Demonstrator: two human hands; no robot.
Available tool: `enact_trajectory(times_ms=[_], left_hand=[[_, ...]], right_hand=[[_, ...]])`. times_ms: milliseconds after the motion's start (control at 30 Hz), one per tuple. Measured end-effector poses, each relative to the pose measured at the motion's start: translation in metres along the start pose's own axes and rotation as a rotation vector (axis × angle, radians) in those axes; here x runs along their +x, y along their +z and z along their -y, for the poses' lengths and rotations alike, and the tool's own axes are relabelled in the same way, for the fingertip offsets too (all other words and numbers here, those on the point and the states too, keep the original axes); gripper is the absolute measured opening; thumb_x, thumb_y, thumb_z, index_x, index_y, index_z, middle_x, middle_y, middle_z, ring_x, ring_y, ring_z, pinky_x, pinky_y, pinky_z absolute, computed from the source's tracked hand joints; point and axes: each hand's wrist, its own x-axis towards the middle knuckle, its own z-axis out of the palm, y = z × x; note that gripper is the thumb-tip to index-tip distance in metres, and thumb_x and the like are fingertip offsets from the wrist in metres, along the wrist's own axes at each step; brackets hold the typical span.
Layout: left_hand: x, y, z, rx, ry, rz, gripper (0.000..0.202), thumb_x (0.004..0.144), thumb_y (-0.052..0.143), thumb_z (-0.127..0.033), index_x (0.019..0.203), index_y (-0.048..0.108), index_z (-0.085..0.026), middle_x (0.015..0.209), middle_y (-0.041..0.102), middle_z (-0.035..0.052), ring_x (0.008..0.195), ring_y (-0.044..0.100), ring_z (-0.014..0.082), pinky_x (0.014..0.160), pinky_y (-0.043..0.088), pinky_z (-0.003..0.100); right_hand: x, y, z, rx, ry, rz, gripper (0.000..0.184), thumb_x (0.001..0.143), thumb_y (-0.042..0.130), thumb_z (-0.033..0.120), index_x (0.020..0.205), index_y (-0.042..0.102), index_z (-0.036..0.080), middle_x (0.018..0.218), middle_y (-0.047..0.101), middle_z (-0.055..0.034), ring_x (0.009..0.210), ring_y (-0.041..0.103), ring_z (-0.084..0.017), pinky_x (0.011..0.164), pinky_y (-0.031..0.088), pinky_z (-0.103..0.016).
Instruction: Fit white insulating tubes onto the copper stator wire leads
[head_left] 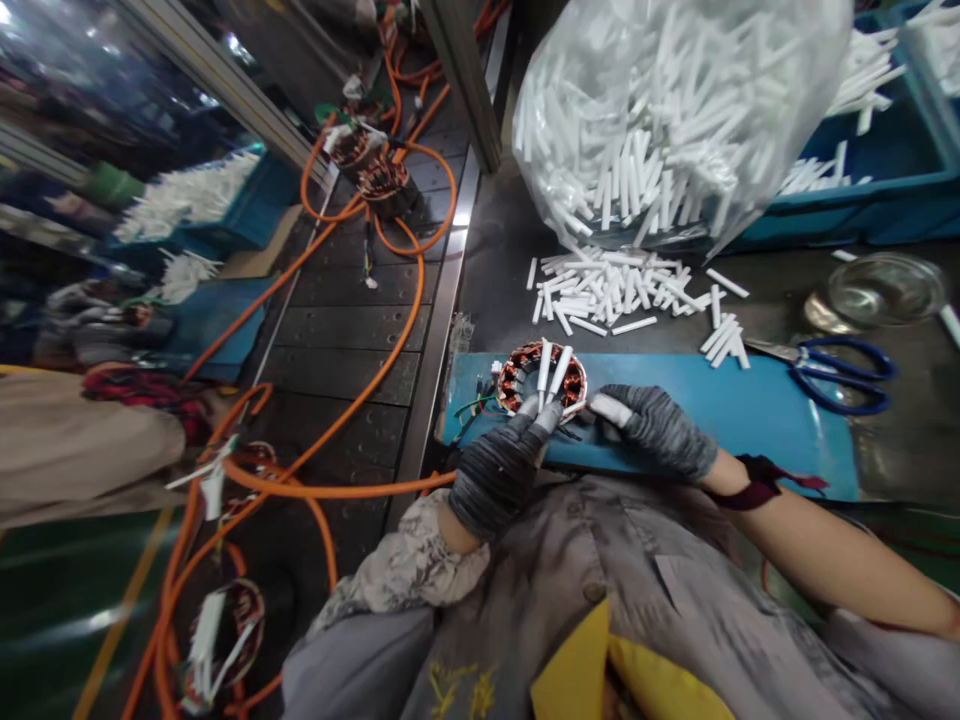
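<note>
A ring-shaped motor stator with copper windings lies on the blue mat. Two white insulating sleeves stick up across its opening. My left hand, in a dark grey glove with pale fingertips, is closed at the stator's near edge, by the foot of the sleeves. Just right of the ring, my right hand is gloved the same way and pinched. A short white piece lies close to its fingertips; whether they grip it or a wire is too small to tell. Thin coloured wires trail from the stator's left side.
Loose white sleeves lie beyond the blue mat, before a bulging plastic bag of them. Blue-handled scissors and a glass bowl are at right. Orange hoses loop over the conveyor at left. Another person's leg shows far left.
</note>
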Motion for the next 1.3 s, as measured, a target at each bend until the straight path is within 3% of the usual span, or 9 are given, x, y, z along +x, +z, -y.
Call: enact_trajectory(times_ms=[167,300,400,567,700,800,1067,1167,1300], left_hand=[[-0.001,0.008,0.003,-0.07,0.021,-0.138,0.042,0.101,0.058,-0.018,0.142,0.061,-0.022,0.131,0.075,0.0108,0.115,0.076,0.0247,0.094,0.066,0.036],[-0.003,0.014,0.01,-0.092,0.04,-0.185,0.049,0.102,0.056,-0.019,0.151,0.053,-0.026,0.131,0.075,0.0089,0.114,0.076,0.0242,0.095,0.064,0.037],[-0.003,0.017,0.012,-0.079,0.06,-0.163,0.046,0.103,0.054,-0.02,0.148,0.056,-0.024,0.13,0.075,0.0097,0.112,0.076,0.0243,0.09,0.064,0.035],[-0.001,0.011,0.008,0.039,0.04,-0.032,0.037,0.103,0.05,-0.018,0.136,0.066,-0.02,0.133,0.073,0.0144,0.099,0.078,0.0257,0.079,0.063,0.036],[0.008,-0.001,0.007,0.142,0.003,0.112,0.036,0.1,0.058,-0.024,0.134,0.07,-0.028,0.13,0.075,0.0119,0.093,0.077,0.0285,0.08,0.06,0.042],[0.018,-0.002,0.013,0.097,-0.027,0.163,0.037,0.095,0.068,-0.032,0.133,0.072,-0.031,0.127,0.076,0.0105,0.115,0.071,0.0339,0.101,0.054,0.053],[0.032,0.023,0.03,-0.136,-0.099,0.115,0.033,0.083,0.084,-0.033,0.113,0.075,-0.023,0.112,0.08,0.0057,0.113,0.073,0.0274,0.122,0.04,0.053],[0.038,0.0,0.049,-0.417,-0.271,0.108,0.051,0.068,0.095,-0.025,0.111,0.069,-0.019,0.111,0.079,0.0049,0.108,0.074,0.0258,0.11,0.052,0.047],[0.023,-0.045,0.092,-0.717,-0.5,0.007,0.06,0.075,0.088,-0.02,0.125,0.056,-0.017,0.127,0.074,0.0094,0.11,0.073,0.0228,0.094,0.06,0.037]], right_hand=[[-0.022,0.0,-0.011,-0.288,-0.335,-0.181,0.037,0.103,0.06,0.047,0.127,0.071,0.021,0.11,0.079,-0.0085,0.094,0.073,-0.022,0.085,0.057,-0.034],[-0.029,0.003,-0.01,-0.607,-0.565,-0.35,0.028,0.106,0.053,0.031,0.118,0.075,0.019,0.092,0.077,-0.0097,0.082,0.069,-0.021,0.077,0.052,-0.033],[-0.017,0.007,-0.009,-0.585,-0.404,-0.259,0.044,0.109,0.046,0.045,0.102,0.079,0.017,0.072,0.071,-0.0072,0.064,0.058,-0.017,0.067,0.046,-0.031],[0.009,0.024,-0.011,-0.075,-0.101,0.096,0.065,0.111,0.025,0.054,0.08,0.07,0.019,0.055,0.058,0.0004,0.052,0.052,-0.013,0.065,0.05,-0.029],[0.006,0.024,-0.009,0.009,-0.114,-0.04,0.044,0.101,0.048,0.057,0.087,0.071,0.022,0.072,0.068,-0.0048,0.07,0.063,-0.019,0.08,0.056,-0.037],[-0.01,0.008,-0.01,0.087,-0.034,-0.18,0.052,0.106,0.036,0.058,0.097,0.072,0.021,0.065,0.065,-0.0032,0.063,0.062,-0.019,0.076,0.057,-0.036],[-0.042,-0.008,-0.047,0.015,0.094,-0.394,0.059,0.095,0.053,0.074,0.099,0.079,0.021,0.066,0.073,-0.0031,0.058,0.068,-0.019,0.065,0.058,-0.031],[-0.044,-0.005,-0.06,-0.042,0.064,-0.426,0.056,0.094,0.055,0.072,0.1,0.081,0.023,0.071,0.078,-0.0046,0.062,0.074,-0.022,0.065,0.061,-0.032],[-0.043,-0.003,-0.061,-0.052,0.017,-0.443,0.054,0.093,0.057,0.072,0.097,0.082,0.025,0.069,0.078,-0.0048,0.06,0.075,-0.023,0.063,0.064,-0.032]])
